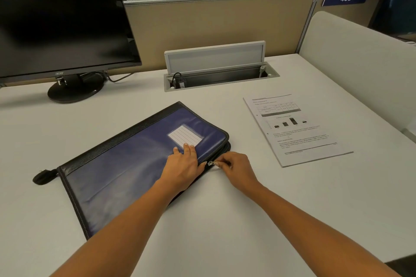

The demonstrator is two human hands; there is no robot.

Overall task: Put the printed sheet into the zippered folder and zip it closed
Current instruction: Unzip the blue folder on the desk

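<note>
A blue zippered folder (126, 164) with black trim and a lined label pocket lies flat and slanted on the white desk. My left hand (182, 164) presses flat on its cover near the right edge. Just to the right, my right hand (236, 167) pinches the metal zipper pull (211, 163) on the folder's near right edge. The printed sheet (297, 130), with a table, a bar chart and text, lies on the desk to the right of the folder, apart from both hands.
A black monitor (60, 18) on a round stand sits at the back left. An open cable tray (220, 74) with a raised lid is at the back centre. Beige partitions (213, 22) close the desk behind and at the right.
</note>
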